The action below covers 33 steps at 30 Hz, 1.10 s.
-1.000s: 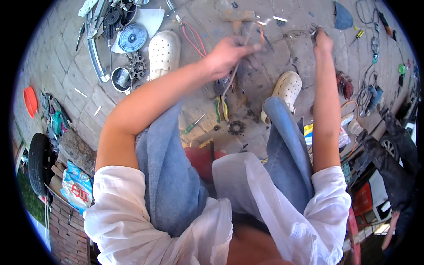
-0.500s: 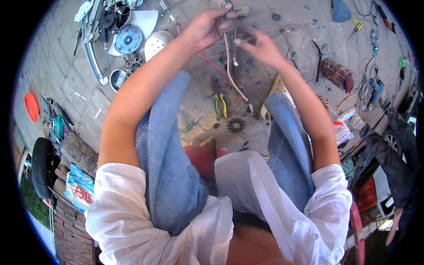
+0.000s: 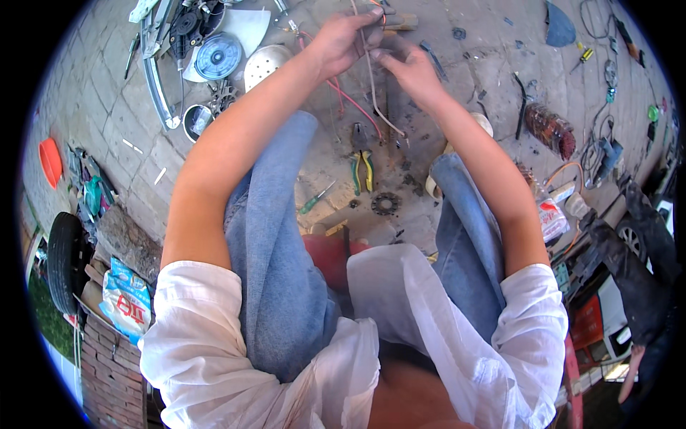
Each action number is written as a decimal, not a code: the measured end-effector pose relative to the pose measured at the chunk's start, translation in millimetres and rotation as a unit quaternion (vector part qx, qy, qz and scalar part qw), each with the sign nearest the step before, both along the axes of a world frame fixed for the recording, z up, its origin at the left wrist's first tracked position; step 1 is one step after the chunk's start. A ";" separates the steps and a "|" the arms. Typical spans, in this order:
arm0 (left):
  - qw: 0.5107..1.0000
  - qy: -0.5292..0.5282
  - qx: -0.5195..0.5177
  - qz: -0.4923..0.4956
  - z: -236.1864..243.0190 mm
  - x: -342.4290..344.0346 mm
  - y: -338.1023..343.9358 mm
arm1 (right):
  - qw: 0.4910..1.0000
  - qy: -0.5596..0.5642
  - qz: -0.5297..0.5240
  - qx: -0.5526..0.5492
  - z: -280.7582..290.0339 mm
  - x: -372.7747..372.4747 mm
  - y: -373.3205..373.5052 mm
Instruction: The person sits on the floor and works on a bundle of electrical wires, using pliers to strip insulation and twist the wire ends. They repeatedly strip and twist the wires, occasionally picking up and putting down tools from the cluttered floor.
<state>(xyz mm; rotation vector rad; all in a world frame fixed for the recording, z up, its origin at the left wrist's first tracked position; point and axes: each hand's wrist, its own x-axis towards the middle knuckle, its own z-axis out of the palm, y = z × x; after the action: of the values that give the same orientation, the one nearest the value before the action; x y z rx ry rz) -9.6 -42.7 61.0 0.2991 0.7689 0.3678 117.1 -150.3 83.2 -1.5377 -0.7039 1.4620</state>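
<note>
At the top middle, my left hand (image 3: 341, 44) is closed on a pale cable (image 3: 373, 96), with a thin orange wire (image 3: 383, 16) by its fingertips. Just right of it, my right hand (image 3: 410, 71) has closed fingers on the same cable, partly blurred. The cable hangs down between my knees, beside a red wire (image 3: 354, 107). Below lie yellow-green pliers (image 3: 362, 170), a green screwdriver (image 3: 311, 202) and a dark toothed disc (image 3: 385, 204). A wooden-looking block (image 3: 400, 22) lies behind my hands.
Metal parts and a blue disc (image 3: 216, 56) lie upper left. A tyre (image 3: 63, 261), red bowl (image 3: 50, 161) and plastic bag (image 3: 126, 300) are at left. A reddish coil (image 3: 550, 130) and tangled cords lie right. Another person (image 3: 632, 286) in dark clothing is at the right edge.
My right hand has swung from the upper right to meet my left hand at the cable. My left hand has moved up and slightly left, lifting the cable.
</note>
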 end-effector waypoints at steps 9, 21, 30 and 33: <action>0.996 0.061 0.072 -0.001 -8.5 -9.4 2.9 | 0.996 0.080 -0.025 -0.010 7.1 8.9 0.3; 0.982 0.142 0.107 -0.063 4.4 0.5 -0.9 | 0.997 -0.066 0.005 -0.046 -4.7 21.1 -9.6; 0.941 0.241 0.200 -0.126 27.7 11.9 1.1 | 0.998 -0.047 -0.044 -0.015 -10.9 17.6 -8.3; 0.952 0.224 0.172 -0.115 27.7 8.9 4.7 | 0.997 -0.067 -0.024 -0.009 -8.6 15.8 -6.8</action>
<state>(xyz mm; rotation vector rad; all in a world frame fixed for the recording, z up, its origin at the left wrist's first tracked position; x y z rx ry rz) -0.6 -38.1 88.7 0.8140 1.1018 0.2121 132.9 -157.2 74.5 -1.6676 -0.7274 1.3426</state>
